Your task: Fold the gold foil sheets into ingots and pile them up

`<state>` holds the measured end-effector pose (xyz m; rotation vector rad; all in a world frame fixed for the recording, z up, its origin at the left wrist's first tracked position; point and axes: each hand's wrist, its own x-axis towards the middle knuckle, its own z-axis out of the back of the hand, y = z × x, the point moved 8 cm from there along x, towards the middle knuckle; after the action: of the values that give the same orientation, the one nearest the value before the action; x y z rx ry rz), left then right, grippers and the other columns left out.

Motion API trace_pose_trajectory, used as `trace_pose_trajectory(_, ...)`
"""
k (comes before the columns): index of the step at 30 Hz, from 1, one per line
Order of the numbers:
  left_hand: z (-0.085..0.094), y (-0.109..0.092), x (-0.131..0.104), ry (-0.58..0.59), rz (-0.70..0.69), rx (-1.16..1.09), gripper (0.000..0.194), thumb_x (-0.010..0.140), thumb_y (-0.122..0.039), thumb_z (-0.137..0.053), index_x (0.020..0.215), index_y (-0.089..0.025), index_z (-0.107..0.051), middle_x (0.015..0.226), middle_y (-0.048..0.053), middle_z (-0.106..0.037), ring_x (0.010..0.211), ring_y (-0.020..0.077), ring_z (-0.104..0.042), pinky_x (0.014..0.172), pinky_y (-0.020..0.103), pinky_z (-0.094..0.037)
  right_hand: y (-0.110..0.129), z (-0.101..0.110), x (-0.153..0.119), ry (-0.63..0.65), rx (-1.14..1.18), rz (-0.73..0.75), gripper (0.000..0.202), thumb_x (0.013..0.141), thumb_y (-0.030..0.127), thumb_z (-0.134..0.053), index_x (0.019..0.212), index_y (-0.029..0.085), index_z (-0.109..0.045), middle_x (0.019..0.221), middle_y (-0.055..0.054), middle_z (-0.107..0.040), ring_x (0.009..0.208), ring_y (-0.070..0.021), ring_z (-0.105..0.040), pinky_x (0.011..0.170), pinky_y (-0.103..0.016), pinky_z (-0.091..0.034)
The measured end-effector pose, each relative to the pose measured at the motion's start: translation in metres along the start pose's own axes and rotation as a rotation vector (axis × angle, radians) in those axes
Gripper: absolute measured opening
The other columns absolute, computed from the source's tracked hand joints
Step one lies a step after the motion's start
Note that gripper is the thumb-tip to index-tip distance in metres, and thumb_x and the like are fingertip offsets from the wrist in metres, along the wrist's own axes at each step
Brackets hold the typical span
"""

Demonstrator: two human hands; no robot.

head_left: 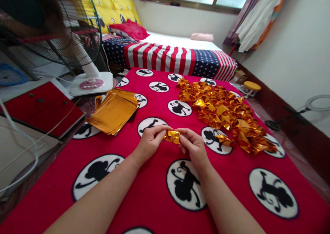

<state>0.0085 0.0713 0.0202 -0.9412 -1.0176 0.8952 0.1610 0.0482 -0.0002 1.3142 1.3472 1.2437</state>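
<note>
A small folded piece of gold foil paper (172,136) is held level over the red cloth, pinched at both ends. My left hand (152,139) grips its left end between thumb and fingers. At the right end, my right hand (193,144) is closed on it the same way. To the left lies a stack of flat gold foil sheets (113,110), slightly fanned. On the right spreads a large heap of folded gold foil pieces (224,110). One single folded piece (224,140) sits at the heap's near edge, close to my right hand.
The red cloth (144,199) has round monkey patterns. A standing fan (90,81), its blades blurred, is at the left by a red-fronted cabinet (38,103). Behind is a bed with a striped, starred cover (165,58). A yellow-topped stool (252,86) stands at the right.
</note>
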Motion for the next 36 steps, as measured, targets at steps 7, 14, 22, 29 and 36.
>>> trace_pose_trajectory(7, 0.0, 0.0, 0.002, 0.0, 0.019, 0.024, 0.025, 0.089, -0.025, -0.051, 0.099, -0.015, -0.072, 0.089, 0.006, -0.072, 0.078, 0.0166, -0.064, 0.07, 0.025, -0.048, -0.001, 0.001, 0.0, -0.012, 0.005, -0.026, 0.024, 0.08, 0.035, -0.067, 0.096, 0.017, -0.067, 0.061, 0.003, -0.059, 0.042, -0.0056, -0.042, 0.04, -0.018, -0.03)
trace_pose_trajectory(14, -0.001, 0.0, 0.002, 0.014, 0.031, 0.038, 0.025, 0.089, -0.024, -0.05, 0.095, -0.015, -0.073, 0.083, 0.004, -0.071, 0.075, 0.0157, -0.062, 0.068, 0.023, -0.047, -0.006, 0.001, 0.001, 0.0, 0.027, -0.048, 0.021, 0.08, 0.033, -0.067, 0.094, 0.018, -0.069, 0.062, 0.003, -0.059, 0.042, -0.0051, -0.042, 0.04, -0.018, -0.028)
trace_pose_trajectory(22, -0.002, 0.006, 0.0, 0.02, 0.074, 0.022, 0.028, 0.092, -0.029, -0.048, 0.104, -0.017, -0.07, 0.076, 0.002, -0.065, 0.067, 0.0127, -0.056, 0.063, 0.023, -0.044, -0.006, 0.004, 0.002, -0.042, 0.063, -0.096, 0.018, 0.076, 0.03, -0.068, 0.087, 0.016, -0.069, 0.058, 0.003, -0.059, 0.039, -0.0038, -0.04, 0.037, -0.016, -0.026)
trace_pose_trajectory(29, -0.004, -0.002, -0.002, 0.027, -0.014, 0.096, 0.044, 0.076, -0.037, -0.073, 0.116, -0.02, -0.063, 0.076, -0.002, -0.06, 0.056, 0.0078, -0.048, 0.054, 0.019, -0.042, -0.012, 0.015, 0.005, -0.153, 0.211, -0.153, 0.022, 0.071, 0.023, -0.067, 0.09, 0.02, -0.058, 0.047, 0.008, -0.055, 0.031, -0.0037, -0.034, 0.031, -0.013, -0.022)
trace_pose_trajectory(36, -0.003, -0.009, -0.002, -0.069, -0.097, 0.146, 0.026, 0.079, -0.027, -0.072, 0.103, -0.02, -0.068, 0.084, 0.001, -0.07, 0.059, 0.0076, -0.056, 0.051, 0.016, -0.044, -0.014, 0.013, 0.007, -0.119, 0.181, -0.131, 0.019, 0.077, 0.029, -0.068, 0.088, 0.019, -0.056, 0.05, 0.007, -0.057, 0.031, -0.0035, -0.037, 0.032, -0.013, -0.024)
